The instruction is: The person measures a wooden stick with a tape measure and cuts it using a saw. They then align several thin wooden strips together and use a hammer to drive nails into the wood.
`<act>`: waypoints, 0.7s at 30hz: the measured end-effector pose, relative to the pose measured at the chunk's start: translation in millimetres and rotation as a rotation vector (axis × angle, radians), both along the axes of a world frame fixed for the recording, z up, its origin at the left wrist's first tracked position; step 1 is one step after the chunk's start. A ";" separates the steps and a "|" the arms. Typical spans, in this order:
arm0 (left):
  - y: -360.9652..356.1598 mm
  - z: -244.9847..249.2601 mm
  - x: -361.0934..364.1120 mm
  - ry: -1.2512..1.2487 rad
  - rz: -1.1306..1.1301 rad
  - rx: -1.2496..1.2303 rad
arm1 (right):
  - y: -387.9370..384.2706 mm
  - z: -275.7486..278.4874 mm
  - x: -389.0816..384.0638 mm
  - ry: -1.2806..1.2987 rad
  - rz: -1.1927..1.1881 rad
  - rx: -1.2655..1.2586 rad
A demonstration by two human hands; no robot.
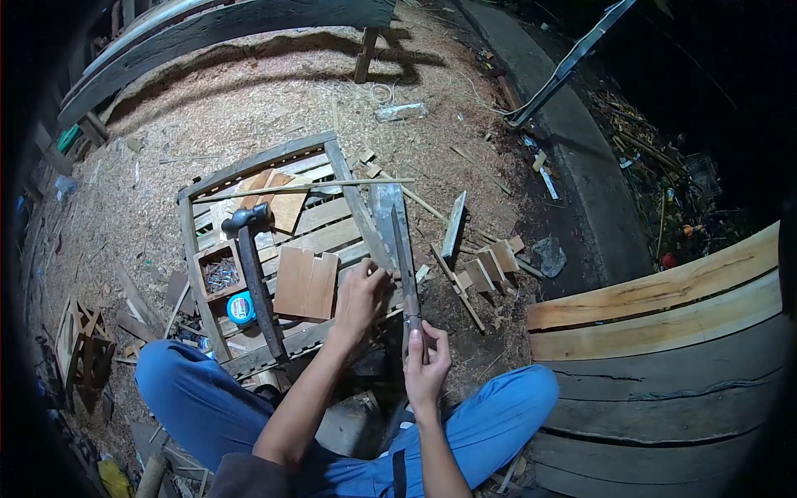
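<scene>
My right hand (pixel 426 363) is wrapped round the handle end of a long, narrow, dark tool with a tapering blade (pixel 402 249). The blade points away from me, over a weathered board (pixel 387 203). My left hand (pixel 362 290) is closed, fingers curled together, just left of the blade; what it pinches, if anything, is hidden. Left of it, a brown wooden panel (pixel 304 282) lies on a slatted wooden frame (pixel 202 311). A hammer (pixel 258 282) rests on the frame beside a nail box (pixel 202 267) and a blue tape measure (pixel 241 308).
Thin wooden pieces (pixel 282 206) and a long stick (pixel 315 187) lie across the frame's far part. Small wooden blocks (pixel 491 264) sit on the ground to the right. A plank platform (pixel 664 365) stands at my right, and a bench (pixel 224 37) stands beyond shavings-covered ground.
</scene>
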State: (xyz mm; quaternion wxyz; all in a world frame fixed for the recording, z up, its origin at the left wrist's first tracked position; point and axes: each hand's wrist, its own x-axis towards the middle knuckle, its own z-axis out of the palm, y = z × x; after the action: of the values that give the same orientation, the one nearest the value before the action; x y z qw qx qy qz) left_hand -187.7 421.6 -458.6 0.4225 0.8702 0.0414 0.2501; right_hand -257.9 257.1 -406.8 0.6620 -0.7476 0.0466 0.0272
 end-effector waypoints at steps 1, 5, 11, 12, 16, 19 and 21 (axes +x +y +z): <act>0.1 0.8 -1.2 0.002 0.000 0.001 | 0.9 1.3 -0.7 0.013 0.009 -0.010; -2.1 3.0 -1.2 0.026 0.004 0.028 | -6.8 2.5 -9.7 -0.048 0.022 -0.066; -0.8 -0.8 -2.7 0.040 -0.025 0.069 | -6.4 9.1 -21.4 -0.070 -0.035 -0.075; -1.1 -1.6 -2.1 0.058 -0.015 0.094 | 0.9 19.3 -13.7 0.021 -0.029 -0.037; -0.9 1.7 -4.5 0.111 -0.012 0.132 | -1.7 29.0 -26.4 0.029 -0.034 -0.009; 0.9 7.4 -6.3 0.128 -0.015 0.159 | -13.0 23.2 -41.6 -0.099 -0.045 -0.099; -0.9 6.6 -8.2 0.163 -0.022 0.133 | 3.3 28.8 -17.8 -0.168 -0.041 -0.148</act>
State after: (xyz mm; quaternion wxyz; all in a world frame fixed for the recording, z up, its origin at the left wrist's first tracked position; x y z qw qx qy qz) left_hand -195.9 420.7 -452.0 0.3617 0.9141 0.0493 0.1763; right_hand -275.6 260.5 -378.1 0.6070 -0.7929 0.0080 -0.0523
